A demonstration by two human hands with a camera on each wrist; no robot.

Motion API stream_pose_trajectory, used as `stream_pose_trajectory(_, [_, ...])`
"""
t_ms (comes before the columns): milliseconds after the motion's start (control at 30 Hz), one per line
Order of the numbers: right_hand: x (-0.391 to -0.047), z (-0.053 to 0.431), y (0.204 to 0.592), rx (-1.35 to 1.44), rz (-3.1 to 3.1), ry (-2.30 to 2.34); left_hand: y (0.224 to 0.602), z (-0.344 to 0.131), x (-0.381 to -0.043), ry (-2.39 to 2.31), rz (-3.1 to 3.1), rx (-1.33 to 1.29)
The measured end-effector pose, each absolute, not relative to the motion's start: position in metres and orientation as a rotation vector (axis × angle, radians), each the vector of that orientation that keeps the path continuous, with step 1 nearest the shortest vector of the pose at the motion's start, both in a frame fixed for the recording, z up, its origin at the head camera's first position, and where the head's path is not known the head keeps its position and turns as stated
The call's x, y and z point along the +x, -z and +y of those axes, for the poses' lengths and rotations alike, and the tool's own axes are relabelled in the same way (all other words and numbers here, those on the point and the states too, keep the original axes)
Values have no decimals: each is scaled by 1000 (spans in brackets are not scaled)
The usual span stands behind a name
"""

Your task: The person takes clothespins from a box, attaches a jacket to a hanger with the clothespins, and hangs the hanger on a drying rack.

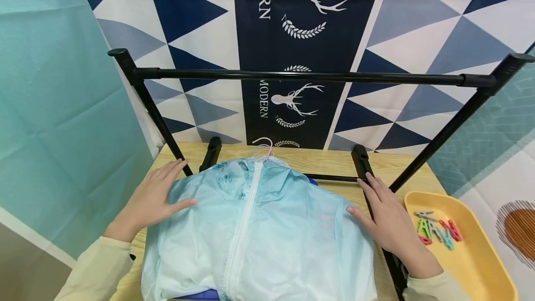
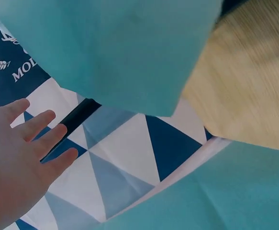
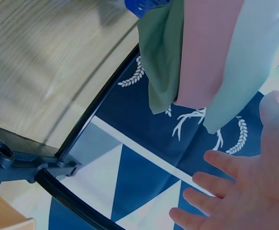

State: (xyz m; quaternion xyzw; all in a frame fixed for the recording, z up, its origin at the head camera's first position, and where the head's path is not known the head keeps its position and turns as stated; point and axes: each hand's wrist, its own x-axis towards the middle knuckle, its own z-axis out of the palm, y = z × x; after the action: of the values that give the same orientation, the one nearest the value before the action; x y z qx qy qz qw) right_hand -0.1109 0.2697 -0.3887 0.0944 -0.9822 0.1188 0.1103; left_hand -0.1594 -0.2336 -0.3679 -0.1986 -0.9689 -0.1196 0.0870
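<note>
A light blue jacket [image 1: 288,236] with a white zipper spreads in front of me in the head view. A pink hanger hook [image 1: 270,147] rises from its collar. My left hand [image 1: 152,196] is at the jacket's left shoulder, fingers extended and thumb over the fabric. At the right shoulder, my right hand [image 1: 390,219] has its fingers spread, the thumb overlapping the sleeve edge. Neither hand grips anything. The right wrist view shows a green garment [image 3: 163,57] and a pink garment [image 3: 206,52] hanging beside pale blue fabric [image 3: 247,52].
A black rack bar [image 1: 292,76] spans the space behind the jacket, joined to slanted side posts. Right of the rack, a yellow tray [image 1: 480,231] holds several coloured clothespins [image 1: 434,231]. Wooden tabletop [image 1: 330,164] lies beneath, with a patterned curtain [image 1: 200,17] behind.
</note>
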Motion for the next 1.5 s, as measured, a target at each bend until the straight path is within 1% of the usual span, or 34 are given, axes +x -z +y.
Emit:
stream_pose_trajectory(433, [-111,268,380,296,-2941,-334,367,-247,-163,229,-2866,-531])
stream_pose_trajectory(1133, [-115,264,372,375,-2928,-310,362,-241,-170,270,-2922,-596])
stream_pose_trajectory(1500, [-117,260,370,442,-2976,-297,369,-240,-177,325,-2946,-648])
